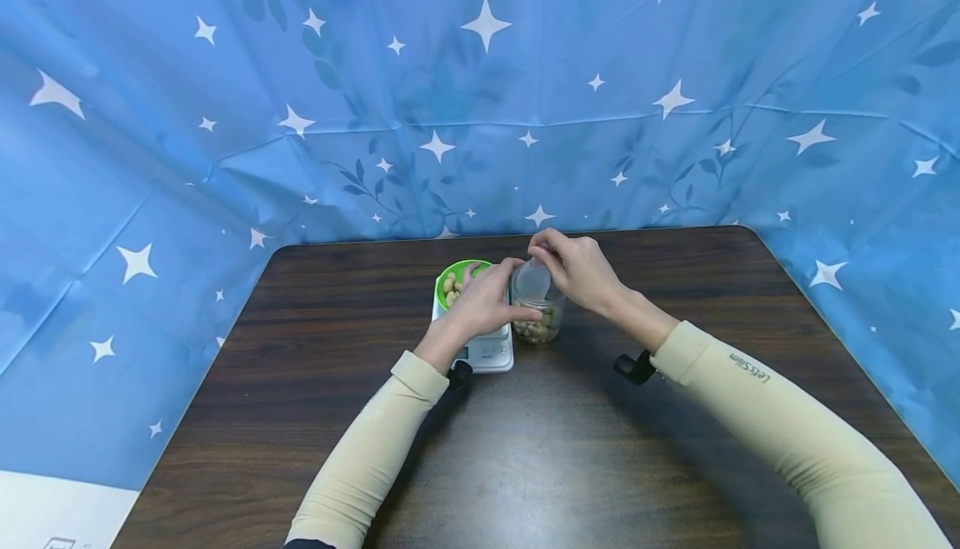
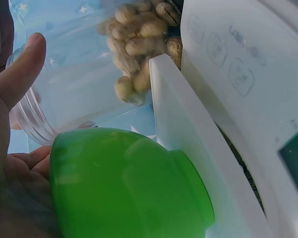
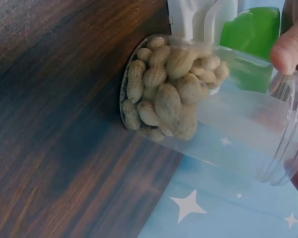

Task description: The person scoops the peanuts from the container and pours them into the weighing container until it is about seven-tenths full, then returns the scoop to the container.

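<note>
A clear plastic jar [image 1: 537, 316] partly filled with peanuts in their shells [image 3: 164, 99] stands on the dark wooden table [image 1: 540, 449]. My left hand [image 1: 501, 295] grips the jar's side, with its thumb [image 2: 20, 69] against the wall near the threaded neck. From above, my right hand [image 1: 561, 259] holds the jar's top with fingers curled over the rim, and one fingertip [image 3: 292, 45] lies on the neck. Whether a lid is on the mouth is unclear. Just left of the jar, a green bowl [image 1: 459, 276] with peanuts sits on a white kitchen scale [image 1: 489, 352].
The scale's button panel [image 2: 228, 59] and the green bowl's underside [image 2: 129, 183] fill the left wrist view. A blue star-patterned cloth [image 1: 480, 91] hangs behind and around the table. Bare dark tabletop [image 3: 54, 124] lies in front of the jar.
</note>
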`<control>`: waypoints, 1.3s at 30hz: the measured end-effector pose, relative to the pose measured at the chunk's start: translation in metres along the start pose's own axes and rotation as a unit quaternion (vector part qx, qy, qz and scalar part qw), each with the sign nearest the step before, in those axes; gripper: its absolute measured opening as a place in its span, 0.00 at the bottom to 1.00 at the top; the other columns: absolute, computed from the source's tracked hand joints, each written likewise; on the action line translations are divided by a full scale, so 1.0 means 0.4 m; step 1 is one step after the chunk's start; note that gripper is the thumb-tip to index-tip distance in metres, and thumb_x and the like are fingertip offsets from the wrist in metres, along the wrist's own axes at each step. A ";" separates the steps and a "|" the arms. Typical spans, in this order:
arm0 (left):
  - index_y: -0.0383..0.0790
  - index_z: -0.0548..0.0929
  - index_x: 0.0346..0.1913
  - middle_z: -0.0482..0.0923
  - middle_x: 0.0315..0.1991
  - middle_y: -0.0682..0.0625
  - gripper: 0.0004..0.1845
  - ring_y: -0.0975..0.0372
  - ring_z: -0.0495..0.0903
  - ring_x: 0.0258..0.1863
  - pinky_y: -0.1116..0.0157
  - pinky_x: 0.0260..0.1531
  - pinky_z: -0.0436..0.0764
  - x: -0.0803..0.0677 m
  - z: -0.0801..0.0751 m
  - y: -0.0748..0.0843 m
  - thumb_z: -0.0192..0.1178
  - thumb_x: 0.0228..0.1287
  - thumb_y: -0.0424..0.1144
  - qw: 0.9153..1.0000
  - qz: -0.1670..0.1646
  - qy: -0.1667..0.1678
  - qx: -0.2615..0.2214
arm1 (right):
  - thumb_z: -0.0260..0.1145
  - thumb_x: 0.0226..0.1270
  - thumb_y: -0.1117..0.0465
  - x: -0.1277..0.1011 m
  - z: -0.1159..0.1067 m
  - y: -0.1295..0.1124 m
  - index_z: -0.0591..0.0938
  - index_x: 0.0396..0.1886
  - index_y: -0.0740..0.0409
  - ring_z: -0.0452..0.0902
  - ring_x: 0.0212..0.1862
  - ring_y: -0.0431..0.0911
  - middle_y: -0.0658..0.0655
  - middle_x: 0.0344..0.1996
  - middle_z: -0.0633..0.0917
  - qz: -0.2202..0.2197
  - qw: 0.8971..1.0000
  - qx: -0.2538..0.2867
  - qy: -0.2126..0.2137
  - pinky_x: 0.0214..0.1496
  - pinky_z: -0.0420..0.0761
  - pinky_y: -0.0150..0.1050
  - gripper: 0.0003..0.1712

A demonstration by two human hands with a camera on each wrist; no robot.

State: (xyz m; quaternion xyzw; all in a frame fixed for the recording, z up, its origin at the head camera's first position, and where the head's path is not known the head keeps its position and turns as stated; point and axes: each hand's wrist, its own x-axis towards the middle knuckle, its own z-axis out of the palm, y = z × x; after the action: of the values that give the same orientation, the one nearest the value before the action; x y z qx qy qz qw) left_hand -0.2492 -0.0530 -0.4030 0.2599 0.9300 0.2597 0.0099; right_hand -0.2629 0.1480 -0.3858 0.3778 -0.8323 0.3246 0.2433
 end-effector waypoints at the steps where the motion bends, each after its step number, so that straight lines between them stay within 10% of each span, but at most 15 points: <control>1: 0.41 0.69 0.73 0.80 0.61 0.50 0.46 0.57 0.78 0.59 0.38 0.70 0.53 0.000 0.000 0.000 0.76 0.57 0.58 1.000 -0.001 0.000 0.000 | 0.63 0.77 0.67 -0.001 0.000 0.001 0.81 0.44 0.62 0.75 0.21 0.39 0.56 0.27 0.85 0.001 1.000 0.000 -0.001 0.23 0.72 0.38 0.02; 16: 0.37 0.68 0.73 0.80 0.60 0.48 0.47 0.56 0.79 0.59 0.44 0.69 0.59 0.001 -0.004 -0.004 0.76 0.57 0.57 1.000 0.003 -0.005 -0.015 | 0.57 0.82 0.63 0.013 0.012 -0.006 0.82 0.44 0.63 0.66 0.16 0.39 0.53 0.23 0.84 0.103 0.994 0.001 -0.030 0.21 0.67 0.39 0.09; 25: 0.35 0.67 0.73 0.78 0.60 0.44 0.45 0.56 0.80 0.55 0.58 0.53 0.80 0.004 0.001 -0.009 0.77 0.59 0.50 0.997 0.015 -0.015 -0.075 | 0.59 0.81 0.61 0.030 0.015 -0.016 0.82 0.44 0.66 0.64 0.13 0.44 0.53 0.19 0.80 0.155 0.987 -0.036 0.010 0.18 0.65 0.41 0.11; 39: 0.35 0.66 0.74 0.73 0.68 0.44 0.46 0.55 0.75 0.63 0.57 0.59 0.77 0.001 -0.003 -0.010 0.76 0.60 0.51 0.996 0.012 -0.025 -0.081 | 0.58 0.81 0.63 0.048 0.002 -0.016 0.81 0.46 0.63 0.74 0.20 0.39 0.53 0.25 0.84 0.075 0.991 -0.019 -0.106 0.27 0.76 0.40 0.08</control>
State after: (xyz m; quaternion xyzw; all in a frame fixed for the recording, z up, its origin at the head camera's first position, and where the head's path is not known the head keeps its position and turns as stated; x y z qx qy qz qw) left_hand -0.2516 -0.0565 -0.4039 0.2756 0.9023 0.3276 0.0514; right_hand -0.2695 0.1351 -0.3716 0.3423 -0.8853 0.2843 0.1353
